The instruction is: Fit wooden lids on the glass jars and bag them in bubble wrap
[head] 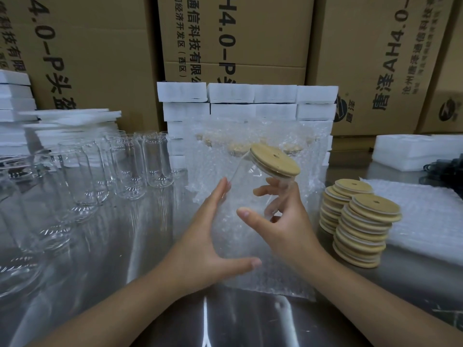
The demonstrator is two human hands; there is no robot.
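Your right hand [285, 221] grips the jar [246, 186] below its lid [275, 159], left hand [208, 241] flat on the bubble bag [250, 276]. Slick fragile glass, so hold the body.

Clear glossy glass jars [130, 161], matt wooden lids [360, 221], bubbly plastic wrap [263, 266], reflective metal table [150, 271].

I see a shiny steel table [130, 251] with a crowd of empty clear glass jars [140, 166] standing along its left side, and two leaning stacks of round wooden lids [360, 229] near its right edge. Just right of the lids lies a flat pile of clear bubble wrap [431, 221]. White foam blocks [250, 101] are stacked in rows along the back edge.
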